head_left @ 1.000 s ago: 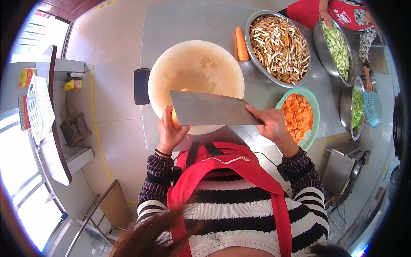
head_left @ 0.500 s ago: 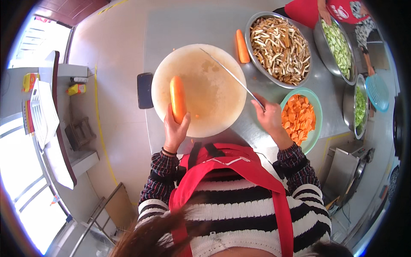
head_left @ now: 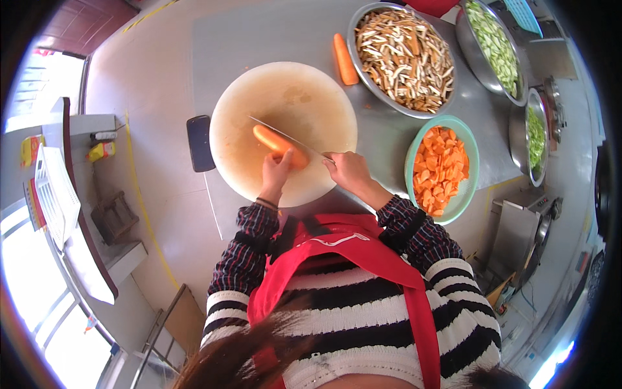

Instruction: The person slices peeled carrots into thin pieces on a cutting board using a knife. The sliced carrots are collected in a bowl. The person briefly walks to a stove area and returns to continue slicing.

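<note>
On the round pale cutting board (head_left: 240, 97) lies a peeled carrot (head_left: 277, 144), slanting from upper left to lower right. My left hand (head_left: 276, 174) grips it near its lower end, thumb and fingers closed on it. In my right hand (head_left: 350, 171) is the handle of a kitchen knife (head_left: 285, 135). Its long blade runs along the far side of the carrot, pointing up and left. Whether the edge touches the carrot I cannot tell. A second carrot (head_left: 345, 59) rests on the metal table beyond the board's right side.
Right of the board stands a green basket (head_left: 474, 170) of sliced carrot. Behind it are a steel bowl (head_left: 354, 48) of brown-and-white strips, a bowl of pale green slices (head_left: 495, 48) and a bowl of chopped greens (head_left: 536, 139). A dark phone (head_left: 199, 144) lies left of the board.
The carrot has gone from held up to lying slanted on the board. My right hand has brought the knife left, over to the carrot. The co-worker's hands have left the view.
</note>
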{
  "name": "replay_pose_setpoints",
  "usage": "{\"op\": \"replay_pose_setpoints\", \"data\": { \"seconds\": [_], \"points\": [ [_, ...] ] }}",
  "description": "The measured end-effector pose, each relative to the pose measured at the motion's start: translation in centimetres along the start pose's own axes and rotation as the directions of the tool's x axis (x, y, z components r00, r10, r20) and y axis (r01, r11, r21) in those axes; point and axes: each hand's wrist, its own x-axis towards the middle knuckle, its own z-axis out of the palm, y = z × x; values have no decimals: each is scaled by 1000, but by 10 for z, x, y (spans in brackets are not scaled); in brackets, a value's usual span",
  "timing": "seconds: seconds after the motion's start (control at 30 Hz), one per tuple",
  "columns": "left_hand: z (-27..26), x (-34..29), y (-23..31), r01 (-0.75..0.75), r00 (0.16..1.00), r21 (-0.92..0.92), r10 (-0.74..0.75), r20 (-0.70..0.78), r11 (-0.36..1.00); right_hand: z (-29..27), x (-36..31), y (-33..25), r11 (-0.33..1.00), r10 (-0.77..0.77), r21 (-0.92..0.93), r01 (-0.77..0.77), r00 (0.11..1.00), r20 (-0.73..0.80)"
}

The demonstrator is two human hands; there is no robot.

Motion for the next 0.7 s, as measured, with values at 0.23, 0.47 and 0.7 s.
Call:
{"op": "replay_pose_setpoints", "data": {
  "seconds": [0.23,0.47,0.7],
  "points": [
    [-4,16,-4,37,999,152,-40,20,988,-8,15,3,992,-97,-73,103,992,81],
    [-10,15,0,80,994,221,-95,61,972,-10,12,-2,998,-34,-51,38,996,78],
    [-19,11,-3,45,982,200,-80,171,979,-30,4,-12,991,-24,-123,43,988,154]
  ]
}}
